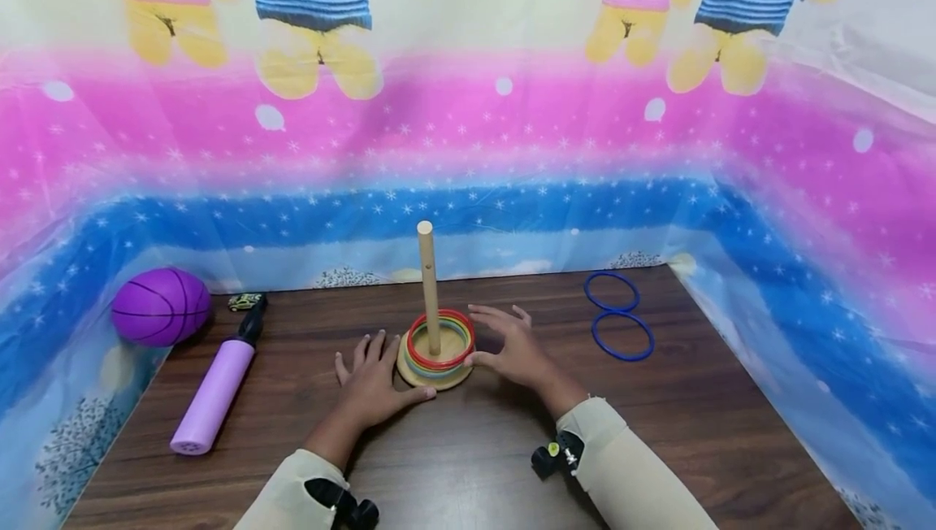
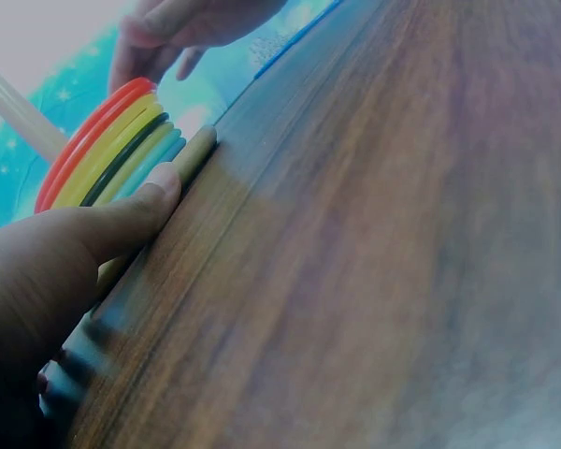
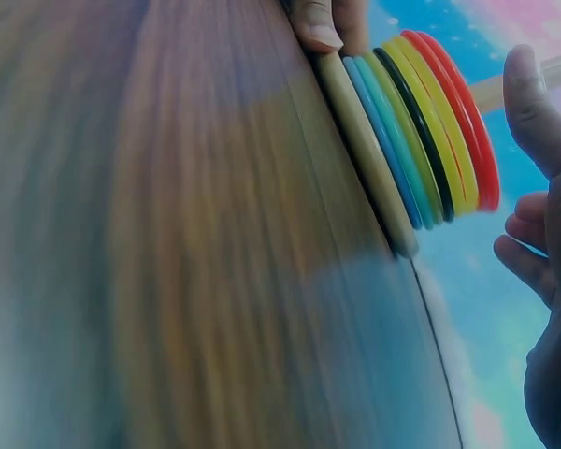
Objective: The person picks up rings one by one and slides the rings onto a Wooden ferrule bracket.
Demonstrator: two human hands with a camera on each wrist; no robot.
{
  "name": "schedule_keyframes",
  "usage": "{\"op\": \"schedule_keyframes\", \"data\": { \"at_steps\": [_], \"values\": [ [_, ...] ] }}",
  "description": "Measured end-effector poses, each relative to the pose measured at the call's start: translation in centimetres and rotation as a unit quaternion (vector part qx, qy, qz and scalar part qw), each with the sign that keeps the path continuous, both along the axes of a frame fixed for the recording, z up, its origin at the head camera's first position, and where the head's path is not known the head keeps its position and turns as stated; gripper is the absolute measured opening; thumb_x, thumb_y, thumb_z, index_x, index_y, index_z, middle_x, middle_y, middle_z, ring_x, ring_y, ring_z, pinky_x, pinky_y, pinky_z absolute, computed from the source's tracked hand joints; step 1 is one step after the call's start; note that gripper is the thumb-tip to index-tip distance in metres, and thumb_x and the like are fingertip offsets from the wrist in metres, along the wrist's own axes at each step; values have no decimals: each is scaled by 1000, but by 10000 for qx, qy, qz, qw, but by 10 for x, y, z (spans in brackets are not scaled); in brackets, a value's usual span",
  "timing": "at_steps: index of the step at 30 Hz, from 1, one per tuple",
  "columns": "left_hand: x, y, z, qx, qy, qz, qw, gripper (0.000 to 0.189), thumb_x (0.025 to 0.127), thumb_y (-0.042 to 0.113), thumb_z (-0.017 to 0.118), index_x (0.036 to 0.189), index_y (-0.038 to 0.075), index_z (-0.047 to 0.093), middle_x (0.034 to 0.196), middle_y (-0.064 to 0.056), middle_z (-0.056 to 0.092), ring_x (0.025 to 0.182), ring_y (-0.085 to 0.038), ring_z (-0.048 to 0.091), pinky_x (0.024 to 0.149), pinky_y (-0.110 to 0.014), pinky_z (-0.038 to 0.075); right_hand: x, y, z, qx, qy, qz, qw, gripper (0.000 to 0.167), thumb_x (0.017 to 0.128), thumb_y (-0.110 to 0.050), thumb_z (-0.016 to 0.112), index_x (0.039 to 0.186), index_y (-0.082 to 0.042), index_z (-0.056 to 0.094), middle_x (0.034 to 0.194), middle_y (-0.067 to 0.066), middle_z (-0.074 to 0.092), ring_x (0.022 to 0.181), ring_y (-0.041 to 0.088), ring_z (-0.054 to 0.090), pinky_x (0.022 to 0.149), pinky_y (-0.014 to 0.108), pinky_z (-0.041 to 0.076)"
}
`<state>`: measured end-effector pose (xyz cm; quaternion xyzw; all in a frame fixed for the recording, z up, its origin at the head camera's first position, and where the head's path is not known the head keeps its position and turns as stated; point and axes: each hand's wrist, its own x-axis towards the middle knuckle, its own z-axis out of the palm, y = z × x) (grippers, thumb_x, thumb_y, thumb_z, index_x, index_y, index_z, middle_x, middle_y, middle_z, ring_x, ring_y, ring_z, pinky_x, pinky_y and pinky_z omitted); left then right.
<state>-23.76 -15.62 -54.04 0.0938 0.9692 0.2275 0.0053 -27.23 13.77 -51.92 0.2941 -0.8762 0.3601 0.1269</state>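
Observation:
An upright wooden peg (image 1: 430, 286) rises from a round wooden base (image 1: 453, 382) on the table. Stacked rings lie around the peg: red rings (image 3: 467, 112) on top, then yellow rings (image 3: 439, 122), a black ring (image 3: 415, 131), a yellow-green ring and blue rings (image 3: 385, 140) at the bottom. My left hand (image 1: 369, 388) is at the base's left side, fingers spread and thumb touching its front edge. To the right of the stack, my right hand (image 1: 515, 351) holds nothing, its thumb and fingers spread beside the red rings; in the right wrist view it appears apart from them.
Two blue rings (image 1: 639, 296) lie flat at the table's back right. At the left are a purple ball (image 1: 161, 307), a pink hand pump (image 1: 214, 396) with a black end, and a small toy car (image 1: 244, 301). A printed cloth (image 1: 468, 205) hangs behind the brown table (image 1: 453, 473).

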Motion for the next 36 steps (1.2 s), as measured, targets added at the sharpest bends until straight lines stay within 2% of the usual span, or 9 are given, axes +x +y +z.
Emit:
{"op": "schedule_keyframes", "data": {
  "at_steps": [8, 17, 20, 25, 28, 36],
  "values": [
    [-1, 0, 0, 32, -46, -16, 10000, 125, 80, 89, 73, 173, 14, 35, 181, -24, 22, 168, -52, 12, 122, -89, -4, 7, 35, 0, -284, 327, -161, 9989, 79, 78, -26, 100, 147, -3, 68, 158, 12, 64, 144, 39, 61, 123, 79, 22],
    [-6, 5, 2, 26, 3, -77, 10000, 126, 80, 90, 73, 173, 15, 35, 180, -24, 23, 168, -52, 12, 122, -89, -4, 11, 85, 3, -369, 549, -765, 9949, 75, 78, -21, 99, 145, -2, 69, 155, 17, 65, 145, 44, 57, 118, 79, 28],
    [-5, 3, 0, -4, -32, -39, 10000, 125, 80, 91, 72, 173, 15, 35, 180, -24, 23, 167, -53, 12, 121, -89, -4, 12, 98, 2, -371, 419, -1070, 9927, 71, 81, -22, 97, 143, 0, 70, 156, 18, 63, 148, 46, 53, 118, 79, 28],
    [-2, 0, -4, 46, -12, -35, 10000, 125, 79, 92, 71, 172, 17, 36, 180, -25, 24, 167, -53, 12, 121, -90, -5, 16, 119, 1, -389, 75, -1633, 9858, 70, 85, -26, 95, 144, 1, 69, 161, 19, 57, 155, 47, 43, 121, 82, 20],
    [-2, 2, -3, 59, 27, -51, 10000, 126, 79, 92, 72, 172, 16, 36, 180, -25, 24, 167, -53, 13, 121, -89, -4, 17, 135, -1, -365, -90, -1867, 9817, 71, 87, -26, 95, 146, 1, 66, 163, 20, 53, 156, 48, 39, 122, 83, 17],
    [1, 1, 2, 47, -51, -44, 10000, 125, 81, 87, 75, 173, 13, 34, 180, -25, 23, 167, -54, 11, 122, -89, -6, 21, 171, -8, -281, -474, -2311, 9714, 77, 87, -33, 95, 150, -1, 63, 166, 20, 48, 157, 49, 35, 119, 83, 16]
  ]
}}
